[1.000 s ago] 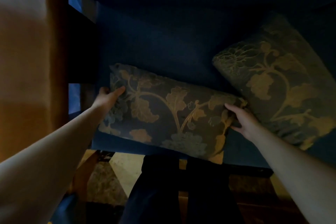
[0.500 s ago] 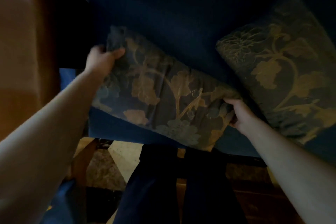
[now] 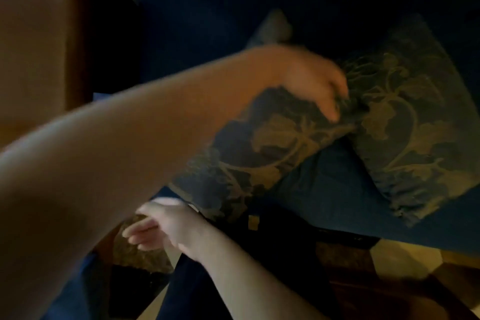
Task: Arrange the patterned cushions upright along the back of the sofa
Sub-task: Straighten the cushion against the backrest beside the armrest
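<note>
We note two dark blue fabric cushions w/ gold leaf pattern on the dark blue sofa [image 3: 335, 189]. Rt cushion [image 3: 415, 122], upper right of frame, leans back toward the backrest, looks roughly placed. Centre cushion [image 3: 262, 148] lies tilted, lower corner near the seat's front edge, upper corner touching the rt one; not yet upright. Left hand [image 3: 309, 80] pinches its upper corner. Right hand [image 3: 166, 226], lower centre, is empty, fingers loosely spread. Approx half done; image blurred.
</note>
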